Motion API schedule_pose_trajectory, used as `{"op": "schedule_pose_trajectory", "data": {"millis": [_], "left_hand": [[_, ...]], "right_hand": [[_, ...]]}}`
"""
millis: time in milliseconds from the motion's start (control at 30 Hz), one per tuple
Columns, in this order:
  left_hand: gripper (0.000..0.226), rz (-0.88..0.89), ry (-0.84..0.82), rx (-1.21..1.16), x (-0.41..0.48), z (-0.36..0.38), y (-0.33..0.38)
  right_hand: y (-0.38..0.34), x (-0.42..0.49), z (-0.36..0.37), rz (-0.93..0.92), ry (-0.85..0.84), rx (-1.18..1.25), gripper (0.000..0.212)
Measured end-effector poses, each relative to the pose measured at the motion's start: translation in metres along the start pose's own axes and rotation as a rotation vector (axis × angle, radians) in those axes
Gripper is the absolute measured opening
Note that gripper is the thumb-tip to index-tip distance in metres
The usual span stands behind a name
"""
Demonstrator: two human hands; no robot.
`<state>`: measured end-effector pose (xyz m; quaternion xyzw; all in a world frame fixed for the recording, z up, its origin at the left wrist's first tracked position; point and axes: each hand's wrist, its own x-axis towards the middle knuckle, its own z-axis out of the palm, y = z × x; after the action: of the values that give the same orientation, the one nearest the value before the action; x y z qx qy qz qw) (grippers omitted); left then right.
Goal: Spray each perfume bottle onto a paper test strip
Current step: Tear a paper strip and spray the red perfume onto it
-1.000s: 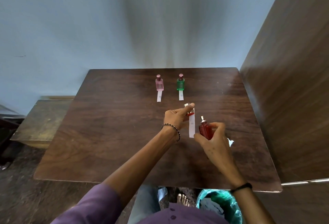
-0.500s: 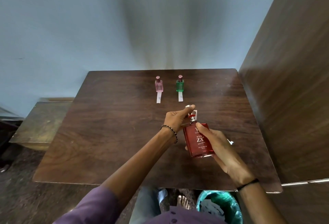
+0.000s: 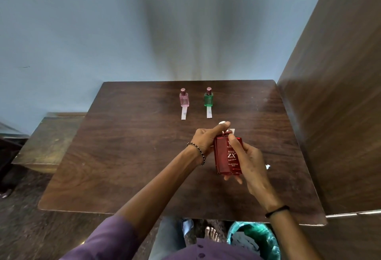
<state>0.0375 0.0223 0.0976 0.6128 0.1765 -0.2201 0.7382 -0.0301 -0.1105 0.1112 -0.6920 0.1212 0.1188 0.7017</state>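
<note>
My right hand [image 3: 250,163] grips a red perfume bottle [image 3: 226,156] marked "RED ZX", held above the table with its label facing me and my forefinger lying up towards the nozzle. Just behind the bottle my left hand [image 3: 207,138] pinches a white paper test strip [image 3: 231,130]; only its top shows past the bottle. At the back of the table a pink bottle [image 3: 184,98] and a green bottle [image 3: 208,97] stand upright, each on the far end of its own strip: a strip [image 3: 184,113] by the pink one, a strip [image 3: 209,112] by the green one.
The dark wooden table [image 3: 127,156] has a tall wooden panel [image 3: 340,115] along its right side and a blue wall behind. A small white scrap [image 3: 267,166] lies right of my right hand. A green-lined bin [image 3: 255,239] sits under the near edge; a low bench [image 3: 47,136] stands left.
My right hand has raised the red bottle and turned it so its label faces me, bringing it in front of the strip. My left hand has stayed in place with the strip.
</note>
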Motion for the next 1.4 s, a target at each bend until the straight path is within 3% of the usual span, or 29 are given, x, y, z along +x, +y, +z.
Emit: {"op": "schedule_pose_trajectory", "data": {"millis": [600, 733, 867, 1000, 1167, 1400], "left_hand": [[0.029, 0.081, -0.108, 0.185, -0.008, -0.011, 0.002], [0.048, 0.069, -0.136, 0.194, -0.009, -0.015, 0.008], [0.040, 0.079, -0.124, 0.287, -0.012, -0.015, 0.015], [0.073, 0.040, -0.093, 0.277, -0.003, -0.016, 0.016], [0.060, 0.090, -0.082, 0.243, -0.006, -0.009, 0.019], [0.057, -0.001, -0.060, 0.213, -0.006, -0.001, 0.019]], "right_hand": [[0.002, 0.001, -0.004, 0.022, -0.072, -0.030, 0.045], [0.004, -0.002, -0.002, 0.010, -0.059, -0.048, 0.044], [0.004, -0.002, -0.004, -0.038, -0.064, -0.077, 0.041], [0.005, 0.000, -0.008, -0.049, -0.067, -0.161, 0.050], [0.005, -0.001, -0.008, -0.063, -0.040, -0.254, 0.058], [0.014, 0.006, -0.014, -0.018, -0.040, -0.191, 0.051]]}}
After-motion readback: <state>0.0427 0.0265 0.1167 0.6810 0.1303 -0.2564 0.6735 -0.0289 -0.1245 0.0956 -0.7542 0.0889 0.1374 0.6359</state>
